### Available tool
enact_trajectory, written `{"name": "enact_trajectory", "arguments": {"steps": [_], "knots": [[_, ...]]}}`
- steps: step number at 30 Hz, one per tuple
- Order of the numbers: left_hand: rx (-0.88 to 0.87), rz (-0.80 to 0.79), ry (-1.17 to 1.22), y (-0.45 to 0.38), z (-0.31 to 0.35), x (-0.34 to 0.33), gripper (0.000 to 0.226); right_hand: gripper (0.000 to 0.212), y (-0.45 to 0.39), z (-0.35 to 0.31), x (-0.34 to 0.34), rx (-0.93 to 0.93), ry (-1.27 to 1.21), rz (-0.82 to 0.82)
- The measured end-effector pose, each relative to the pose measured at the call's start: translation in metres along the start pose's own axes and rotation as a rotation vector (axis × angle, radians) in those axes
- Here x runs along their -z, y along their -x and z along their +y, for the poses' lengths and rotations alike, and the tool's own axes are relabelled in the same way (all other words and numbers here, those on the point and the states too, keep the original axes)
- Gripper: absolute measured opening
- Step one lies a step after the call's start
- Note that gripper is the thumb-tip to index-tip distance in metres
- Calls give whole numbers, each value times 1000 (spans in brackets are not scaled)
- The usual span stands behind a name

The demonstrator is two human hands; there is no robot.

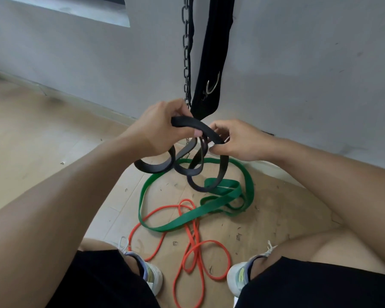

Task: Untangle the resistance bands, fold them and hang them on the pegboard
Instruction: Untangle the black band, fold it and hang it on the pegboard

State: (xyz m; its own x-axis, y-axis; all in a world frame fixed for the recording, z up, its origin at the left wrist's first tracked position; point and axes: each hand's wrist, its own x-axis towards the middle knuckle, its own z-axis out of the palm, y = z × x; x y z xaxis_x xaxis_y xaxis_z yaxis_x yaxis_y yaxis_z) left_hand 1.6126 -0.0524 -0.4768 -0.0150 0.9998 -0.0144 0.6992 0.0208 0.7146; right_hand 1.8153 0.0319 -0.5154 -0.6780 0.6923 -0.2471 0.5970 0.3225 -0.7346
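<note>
Black, green, orange: three bands [196,172]

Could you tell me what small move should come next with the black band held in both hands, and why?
Probably draw the hands apart to open the coils. The left hand and right hand both grip the black band, whose loops hang twisted beneath them. The green band and orange band lie on the floor below.
</note>
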Motion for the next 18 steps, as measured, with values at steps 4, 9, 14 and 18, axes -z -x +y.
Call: {"name": "enact_trajectory", "arguments": {"steps": [4,9,14,18], "knots": [[76,-82,19,-1,-5,7,26,15,-6,14,0,-58,34,-45],[130,-10,123,-3,-10,13,35,13,-7,31,2,-115,193,-227],[201,229,336,-13,-22,28,25,12,-10,52,11,-193,105,-174],[297,316,375,-19,-33,33,23,7,-16,62,20,-231,92,-45]]}}
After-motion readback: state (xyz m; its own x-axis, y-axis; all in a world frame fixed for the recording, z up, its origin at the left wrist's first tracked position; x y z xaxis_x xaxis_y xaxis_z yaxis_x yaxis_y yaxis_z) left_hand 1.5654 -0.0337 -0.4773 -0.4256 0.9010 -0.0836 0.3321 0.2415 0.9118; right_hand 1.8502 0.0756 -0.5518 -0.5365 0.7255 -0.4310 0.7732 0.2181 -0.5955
